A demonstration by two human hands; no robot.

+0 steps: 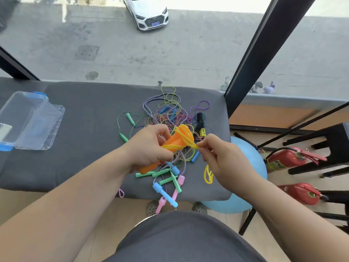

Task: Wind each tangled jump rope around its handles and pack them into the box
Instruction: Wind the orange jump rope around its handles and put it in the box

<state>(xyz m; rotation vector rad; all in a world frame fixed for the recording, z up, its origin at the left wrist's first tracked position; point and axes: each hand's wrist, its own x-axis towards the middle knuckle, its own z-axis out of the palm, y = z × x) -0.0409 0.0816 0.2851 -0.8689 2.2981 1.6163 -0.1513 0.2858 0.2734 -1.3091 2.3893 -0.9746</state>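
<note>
From the head camera, the left hand (149,146) grips the orange plastic jump-rope handles (173,142) above the grey padded table (85,120). The right hand (219,156) pinches the yellow cord (186,141) wrapped round them. The clear plastic box (32,120) sits far left, the tangled rope pile (170,114) beneath the hands.

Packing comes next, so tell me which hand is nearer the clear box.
Left. The left hand grips the orange handles at mid-table, to the right of the clear box; the right hand pinches the yellow rope farther right, near the edge of the table.
</note>
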